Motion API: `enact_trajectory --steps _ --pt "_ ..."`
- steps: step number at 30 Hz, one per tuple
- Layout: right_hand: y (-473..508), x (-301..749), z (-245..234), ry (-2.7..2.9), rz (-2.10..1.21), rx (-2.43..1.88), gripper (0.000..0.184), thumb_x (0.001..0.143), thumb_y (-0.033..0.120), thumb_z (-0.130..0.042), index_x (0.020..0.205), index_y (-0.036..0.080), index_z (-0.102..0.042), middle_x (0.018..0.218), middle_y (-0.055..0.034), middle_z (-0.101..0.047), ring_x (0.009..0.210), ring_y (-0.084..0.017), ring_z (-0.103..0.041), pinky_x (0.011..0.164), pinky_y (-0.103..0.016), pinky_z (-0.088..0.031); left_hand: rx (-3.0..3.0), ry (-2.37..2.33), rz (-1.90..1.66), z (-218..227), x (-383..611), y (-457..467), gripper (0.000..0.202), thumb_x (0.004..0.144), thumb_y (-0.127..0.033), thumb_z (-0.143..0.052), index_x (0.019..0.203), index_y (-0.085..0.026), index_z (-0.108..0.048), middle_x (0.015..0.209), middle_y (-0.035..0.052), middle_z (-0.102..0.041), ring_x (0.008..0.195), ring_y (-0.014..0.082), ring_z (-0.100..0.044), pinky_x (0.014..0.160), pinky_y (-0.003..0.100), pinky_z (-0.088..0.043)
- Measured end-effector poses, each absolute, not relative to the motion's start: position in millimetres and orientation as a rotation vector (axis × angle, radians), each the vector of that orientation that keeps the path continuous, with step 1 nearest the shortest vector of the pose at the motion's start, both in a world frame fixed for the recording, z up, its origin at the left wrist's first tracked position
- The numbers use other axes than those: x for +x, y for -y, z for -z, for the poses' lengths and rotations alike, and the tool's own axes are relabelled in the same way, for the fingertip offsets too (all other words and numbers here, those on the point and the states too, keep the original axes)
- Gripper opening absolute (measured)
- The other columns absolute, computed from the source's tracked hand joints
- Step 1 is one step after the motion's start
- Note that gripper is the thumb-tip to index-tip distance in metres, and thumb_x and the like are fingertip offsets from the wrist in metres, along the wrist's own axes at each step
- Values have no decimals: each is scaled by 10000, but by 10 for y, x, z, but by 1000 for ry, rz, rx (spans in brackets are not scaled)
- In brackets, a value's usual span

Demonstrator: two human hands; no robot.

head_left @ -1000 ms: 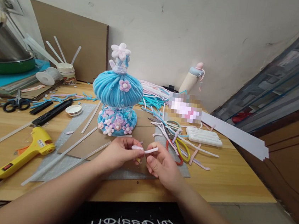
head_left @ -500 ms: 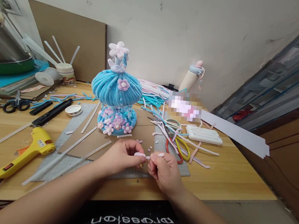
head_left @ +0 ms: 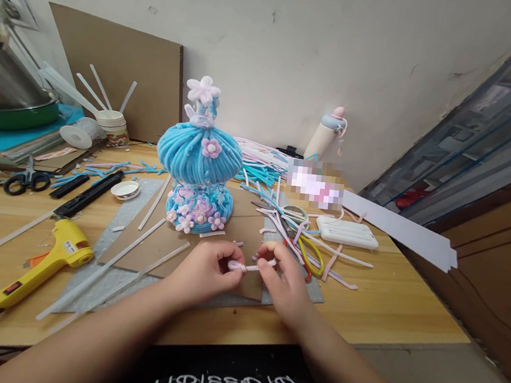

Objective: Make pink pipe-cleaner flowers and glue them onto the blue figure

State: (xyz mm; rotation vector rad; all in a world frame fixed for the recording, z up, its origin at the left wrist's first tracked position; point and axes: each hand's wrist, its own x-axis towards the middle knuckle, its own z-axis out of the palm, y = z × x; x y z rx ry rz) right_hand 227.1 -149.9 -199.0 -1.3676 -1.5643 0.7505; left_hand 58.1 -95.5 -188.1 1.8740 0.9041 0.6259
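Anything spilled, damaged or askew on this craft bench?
Nothing damaged. Pipe cleaner offcuts lie scattered loose behind the blue ornament. Both hands, left hand and right hand, pinch one pink pipe cleaner.

The only lettering large enough to make out stands in white on the black shirt (head_left: 235, 381) at the bottom edge of the view, below the two forearms. It appears upside down and mirrored, and its upper line reads roughly "progression", though the letters are uncertain. A second line beneath it is cut off by the frame and cannot be read. To the upper left of the shirt, the yellow glue gun (head_left: 39, 269) carries a small white label, but its print is too small to read.
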Motion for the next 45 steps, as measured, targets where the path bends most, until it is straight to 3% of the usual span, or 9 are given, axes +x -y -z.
enact_trajectory --steps 2,5,7,12,19,31,34,37,45 --pt "1529 2265 1899 1812 -382 -1405 207 825 361 -542 942 192 -560 931 -80 -595 887 -225 -514 788 -360 -363 1977 -895 -624 1888 573 964 74 700 -157 -544 655 -154 -602 612 -16 -537 590 112 -449 542 215 -332" --pt "1554 2229 1839 2117 -240 -1414 151 881 264 -470 816 189 -583 809 -57 -601 810 -205 -509 770 -357 -311 2035 -891 -602 1903 571 970 88 702 -156 -538 645 -158 -605 598 -15 -525 576 113 -435 522 212 -320" --pt "1542 2215 1850 2116 -355 -1427 241 907 210 -407 720 183 -556 695 -30 -561 691 -166 -481 685 -319 -305 1991 -881 -596 1904 572 973 98 732 -186 -536 667 -161 -605 604 -13 -525 573 114 -440 513 208 -328" --pt "1476 2223 1921 1670 -941 -1444 291 890 287 -446 622 186 -493 583 19 -472 562 -122 -425 526 -250 -287 1760 -774 -648 1868 565 981 218 756 -286 -609 942 -178 -578 779 9 -596 656 129 -526 577 217 -417" --pt "1466 2247 1909 1354 -1469 -1226 299 881 403 -451 681 185 -493 559 37 -447 484 -94 -388 469 -227 -300 1523 -731 -640 1869 570 977 168 742 -268 -651 807 -151 -549 723 1 -582 644 113 -538 587 214 -417" --pt "1593 2366 1801 1791 -773 -1234 179 847 222 -549 673 176 -548 725 -1 -497 681 -126 -482 622 -256 -369 2014 -743 -629 1782 511 940 122 823 -261 -569 867 -159 -620 810 29 -616 756 155 -552 683 265 -424" --pt "1605 2338 1843 1674 -788 -1026 157 839 188 -559 683 175 -557 837 -29 -533 796 -148 -534 726 -284 -416 1955 -670 -647 1767 519 967 125 833 -272 -564 839 -154 -602 820 27 -590 778 151 -530 713 272 -414" --pt "1606 2283 1877 1586 -898 -906 194 856 166 -532 662 177 -535 838 -31 -555 761 -135 -552 675 -266 -437 1655 -594 -621 1774 532 982 154 808 -301 -607 839 -159 -560 782 1 -549 736 130 -509 676 254 -405" --pt "1550 2313 1871 1719 -764 -1015 123 804 137 -597 687 172 -586 903 -36 -523 836 -135 -535 726 -270 -419 1371 -588 -404 1822 537 936 221 789 -351 -611 759 -139 -558 626 -16 -546 621 114 -506 631 245 -392"
